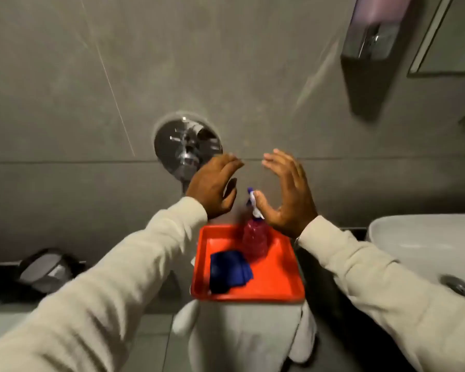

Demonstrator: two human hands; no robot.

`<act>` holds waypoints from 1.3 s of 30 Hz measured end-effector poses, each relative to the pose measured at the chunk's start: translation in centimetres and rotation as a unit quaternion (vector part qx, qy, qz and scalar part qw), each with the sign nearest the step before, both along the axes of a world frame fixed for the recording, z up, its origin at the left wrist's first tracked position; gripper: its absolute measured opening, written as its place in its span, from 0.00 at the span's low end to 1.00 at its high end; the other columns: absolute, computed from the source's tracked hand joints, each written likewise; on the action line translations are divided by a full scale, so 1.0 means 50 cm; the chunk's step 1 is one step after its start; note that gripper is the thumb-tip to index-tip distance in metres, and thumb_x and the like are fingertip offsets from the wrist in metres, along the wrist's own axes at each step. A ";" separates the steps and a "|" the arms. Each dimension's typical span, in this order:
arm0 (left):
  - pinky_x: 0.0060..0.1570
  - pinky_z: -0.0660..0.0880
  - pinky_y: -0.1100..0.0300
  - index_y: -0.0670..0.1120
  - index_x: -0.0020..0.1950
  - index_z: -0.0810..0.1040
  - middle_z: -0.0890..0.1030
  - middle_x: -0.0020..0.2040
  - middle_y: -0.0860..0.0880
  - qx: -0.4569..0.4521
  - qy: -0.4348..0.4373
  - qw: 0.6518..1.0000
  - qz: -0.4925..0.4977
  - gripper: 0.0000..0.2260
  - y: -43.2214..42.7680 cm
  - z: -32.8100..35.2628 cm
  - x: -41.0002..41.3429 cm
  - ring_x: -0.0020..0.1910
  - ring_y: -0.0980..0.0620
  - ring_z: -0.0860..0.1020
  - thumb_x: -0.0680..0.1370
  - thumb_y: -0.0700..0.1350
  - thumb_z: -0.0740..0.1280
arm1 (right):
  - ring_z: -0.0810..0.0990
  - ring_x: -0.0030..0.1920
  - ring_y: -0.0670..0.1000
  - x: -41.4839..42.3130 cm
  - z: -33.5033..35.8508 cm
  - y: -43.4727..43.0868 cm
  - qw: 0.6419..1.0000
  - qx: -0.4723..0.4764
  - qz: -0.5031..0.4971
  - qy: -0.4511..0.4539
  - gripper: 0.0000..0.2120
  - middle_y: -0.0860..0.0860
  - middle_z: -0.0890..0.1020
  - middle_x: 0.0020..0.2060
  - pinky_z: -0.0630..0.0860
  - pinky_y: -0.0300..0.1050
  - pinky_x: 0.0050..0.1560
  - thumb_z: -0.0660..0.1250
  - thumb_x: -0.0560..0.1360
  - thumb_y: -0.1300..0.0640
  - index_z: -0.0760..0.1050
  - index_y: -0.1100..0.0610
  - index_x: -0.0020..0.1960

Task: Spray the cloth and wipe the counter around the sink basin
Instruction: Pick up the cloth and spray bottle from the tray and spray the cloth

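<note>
Orange tray sat at lower centre of the frame, on top of a white bin-like stand; exact support unclear. It carried both tools: the folded blue cloth flat on the tray's left half, and the spray bottle upright at the tray's far edge, pink liquid, white-and-blue trigger head. Cloth and bottle were near each other, not touching.

Both hands were raised above the tray, mid frame, palms facing inward. Left hand: grip open, fingers spread, holding nothing. Right hand: grip open, nothing clamped, thumb just beside the trigger head; contact couldn't be confirmed through the blur. Judged as a reach with the right hand lined up for the bottle neck, the left free to take the cloth. That split makes sense: one hand sprays, the other presents the cloth.

White sink basin was at the right edge of the frame, drain visible lower right. The dark bench showed only as a narrow strip behind it. Neither had been touched by the cloth here, so spraying and wiping both looked not yet done.

Keeping the tray left of the basin put the tools within arm's reach without cluttering the surface to be wiped.

Risk: the bottle stood at the tray edge and could tip if nudged.
</note>
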State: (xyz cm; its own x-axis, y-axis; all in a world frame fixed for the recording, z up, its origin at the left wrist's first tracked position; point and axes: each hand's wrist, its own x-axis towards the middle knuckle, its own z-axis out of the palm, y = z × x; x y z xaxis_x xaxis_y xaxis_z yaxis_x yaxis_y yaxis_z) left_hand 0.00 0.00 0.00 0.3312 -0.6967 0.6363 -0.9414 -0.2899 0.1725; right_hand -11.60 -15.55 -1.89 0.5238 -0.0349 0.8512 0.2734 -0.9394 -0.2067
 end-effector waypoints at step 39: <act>0.48 0.74 0.54 0.41 0.44 0.80 0.80 0.42 0.44 -0.115 0.748 0.613 0.228 0.07 -0.031 -0.399 0.043 0.44 0.48 0.77 0.71 0.31 0.66 | 0.86 0.43 0.50 0.222 -0.189 -0.100 0.819 0.400 0.171 0.373 0.25 0.57 0.85 0.51 0.82 0.45 0.44 0.63 0.62 0.66 0.79 0.53 0.57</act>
State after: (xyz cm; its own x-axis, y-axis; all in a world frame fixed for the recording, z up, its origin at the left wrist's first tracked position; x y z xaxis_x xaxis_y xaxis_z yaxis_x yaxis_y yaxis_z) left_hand 2.13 -1.56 -19.93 0.7910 -0.2639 -0.5519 0.4889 -0.2697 0.8296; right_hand -0.48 -20.56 -11.32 0.9835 -0.1686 0.0653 0.0087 -0.3164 -0.9486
